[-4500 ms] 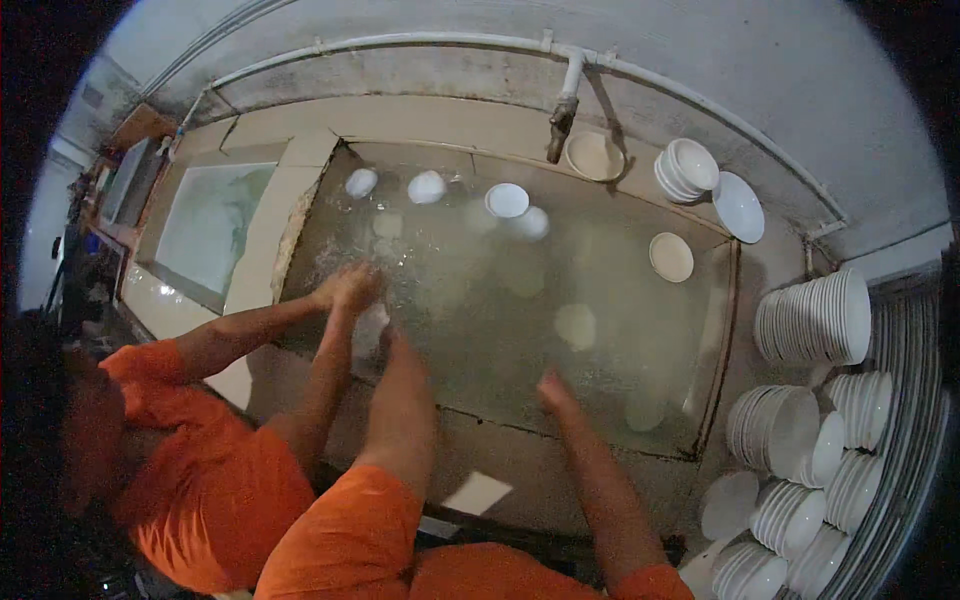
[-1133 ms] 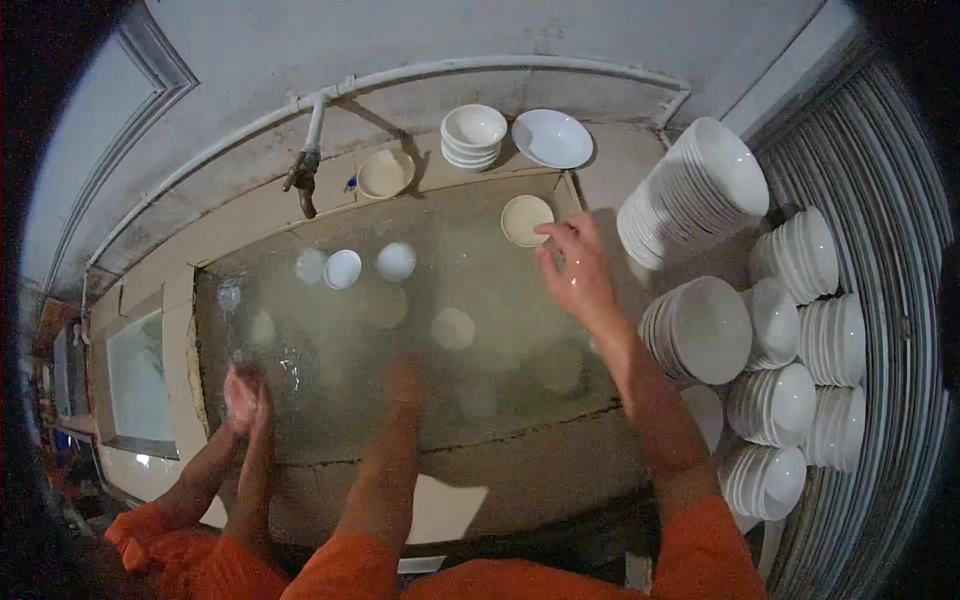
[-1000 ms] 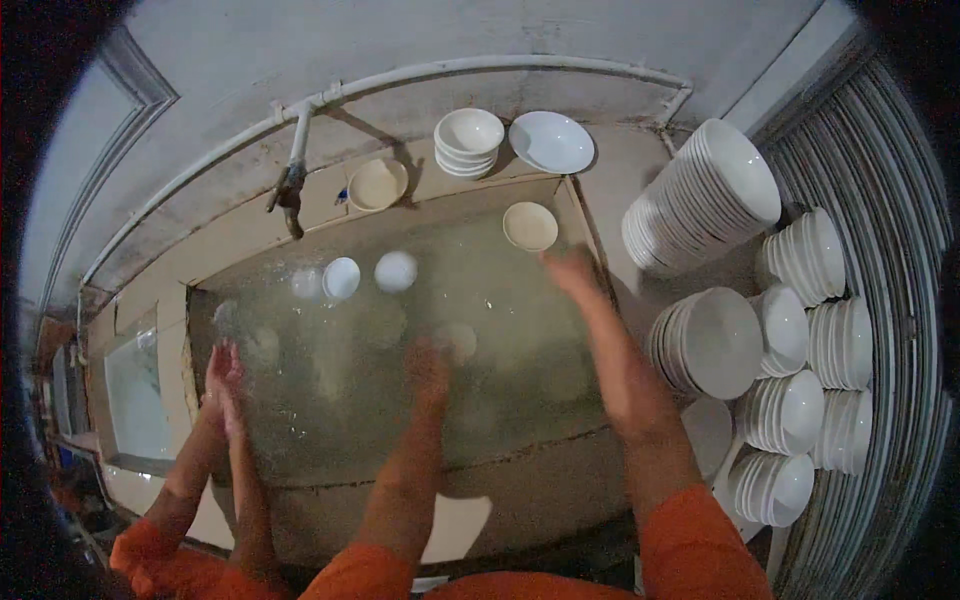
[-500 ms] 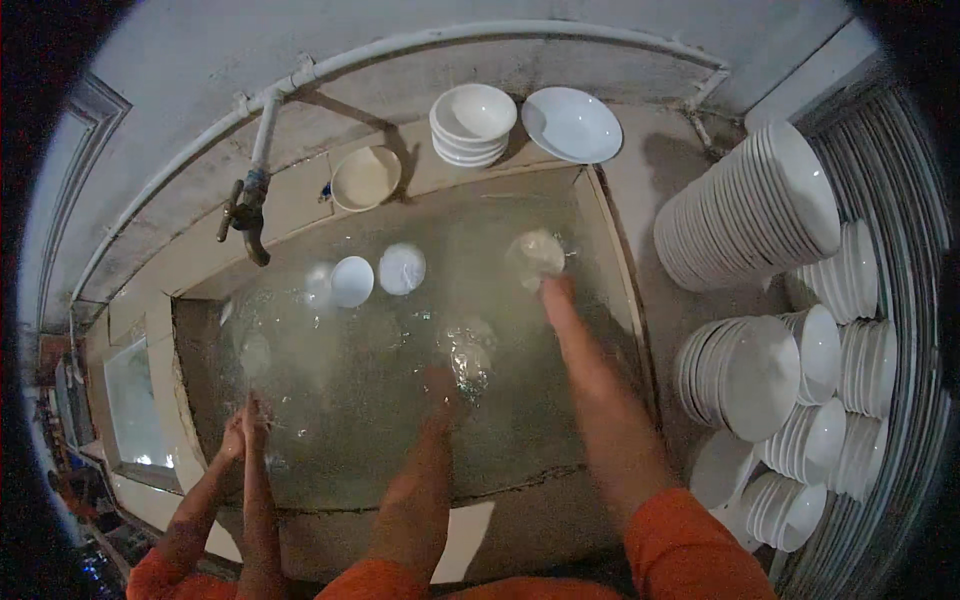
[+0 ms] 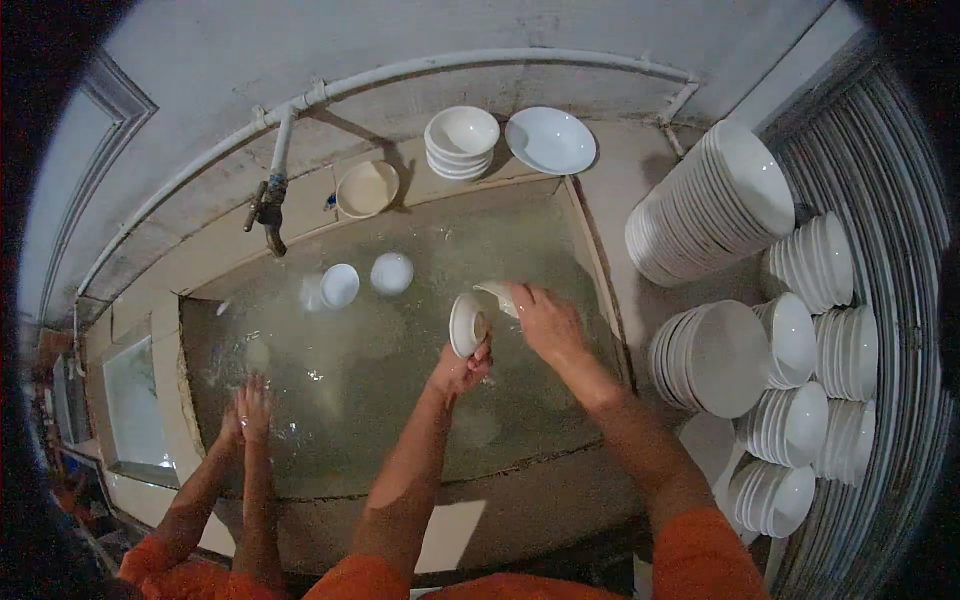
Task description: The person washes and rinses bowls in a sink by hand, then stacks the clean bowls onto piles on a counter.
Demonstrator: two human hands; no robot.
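Note:
Above the cloudy water of the sink [image 5: 380, 400], my left hand [image 5: 460, 368] grips a small white bowl [image 5: 463, 322] turned on its side. Close by on the right, my right hand [image 5: 548, 325] holds a second pale bowl [image 5: 497, 294] by its edge, tilted; my fingers hide part of it. The two bowls are side by side, and I cannot tell whether they touch. Farther off, a white bowl [image 5: 340, 286] and another white bowl [image 5: 392, 273] float in the water.
A co-worker's hands [image 5: 246, 412] are in the water at the left. On the back ledge stand a cream bowl [image 5: 367, 189], stacked bowls [image 5: 460, 140] and a wide white bowl [image 5: 550, 140]. Tall plate stacks [image 5: 690, 215] and more dishes [image 5: 790, 425] line the right. A tap [image 5: 268, 210] overhangs the sink.
Both my hands have come up out of the water with a bowl each, drawing closer together. The co-worker's hands have opened out somewhat. The view has shifted slightly.

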